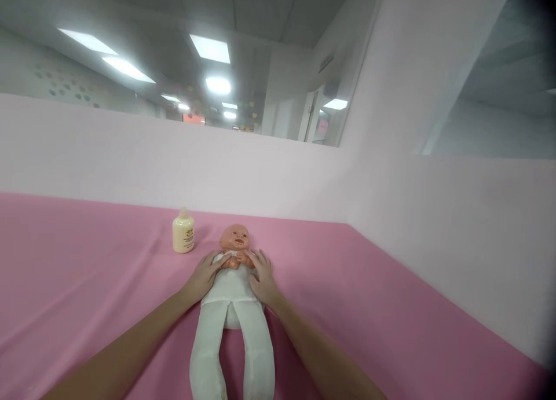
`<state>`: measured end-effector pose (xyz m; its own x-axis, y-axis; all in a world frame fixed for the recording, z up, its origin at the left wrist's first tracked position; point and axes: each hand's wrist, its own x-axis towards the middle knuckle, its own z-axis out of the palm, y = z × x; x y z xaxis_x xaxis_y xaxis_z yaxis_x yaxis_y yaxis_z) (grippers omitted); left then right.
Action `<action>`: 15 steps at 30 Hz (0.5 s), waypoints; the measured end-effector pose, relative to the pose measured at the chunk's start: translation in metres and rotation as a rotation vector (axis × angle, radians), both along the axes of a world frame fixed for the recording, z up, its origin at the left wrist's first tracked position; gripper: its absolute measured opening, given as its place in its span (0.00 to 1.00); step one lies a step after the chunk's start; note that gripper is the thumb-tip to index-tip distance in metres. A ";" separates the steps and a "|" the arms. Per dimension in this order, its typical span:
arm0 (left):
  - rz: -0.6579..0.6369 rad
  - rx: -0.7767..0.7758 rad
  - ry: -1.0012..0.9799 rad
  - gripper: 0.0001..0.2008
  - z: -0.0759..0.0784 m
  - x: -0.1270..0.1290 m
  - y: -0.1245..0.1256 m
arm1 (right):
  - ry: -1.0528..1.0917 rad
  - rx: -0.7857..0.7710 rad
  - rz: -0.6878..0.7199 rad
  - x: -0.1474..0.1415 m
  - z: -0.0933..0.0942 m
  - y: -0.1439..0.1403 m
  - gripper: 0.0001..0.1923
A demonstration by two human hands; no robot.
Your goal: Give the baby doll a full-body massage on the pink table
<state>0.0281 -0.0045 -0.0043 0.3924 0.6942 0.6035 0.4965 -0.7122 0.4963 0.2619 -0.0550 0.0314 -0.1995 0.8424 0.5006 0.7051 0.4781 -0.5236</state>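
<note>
Risk: uneven pressure could have rolled the doll point(232, 285) or slid its folded arms point(233, 263) off its chest.
Left hand point(205, 278): lay loosely open against one arm, seemingly without a firm grip.
Right hand point(264, 281): likewise, opposite.
Doll: lay face-up on the pink cover point(108, 278), bald, glossy-headed, white cloth body.

Behind the slender fingers point(211, 257) of our left hand point(204, 279) and right hand point(264, 279), our wrists point(188, 295) narrow; our bare left forearm point(134, 337) and right forearm point(319, 349) broaden farther back.
</note>
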 end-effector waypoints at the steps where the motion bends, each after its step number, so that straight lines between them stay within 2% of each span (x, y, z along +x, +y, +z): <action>1: 0.010 -0.009 0.013 0.25 -0.001 0.001 -0.001 | -0.029 0.021 0.004 -0.003 0.004 -0.004 0.34; 3: 0.020 -0.031 0.045 0.25 -0.004 0.001 -0.004 | -0.094 0.078 0.029 -0.008 0.013 -0.010 0.34; 6: -0.014 -0.058 0.080 0.26 -0.005 0.003 -0.009 | -0.229 0.136 0.107 -0.014 0.021 -0.016 0.28; 9: -0.062 -0.126 0.063 0.27 0.006 0.005 -0.024 | -0.303 0.145 0.124 -0.015 0.022 -0.017 0.21; 13: -0.083 -0.236 -0.039 0.33 0.027 0.006 -0.074 | -0.302 0.125 0.078 -0.016 0.021 -0.015 0.19; 15: -0.163 -0.258 -0.025 0.31 0.029 0.006 -0.104 | -0.281 0.101 0.066 -0.016 0.020 -0.014 0.18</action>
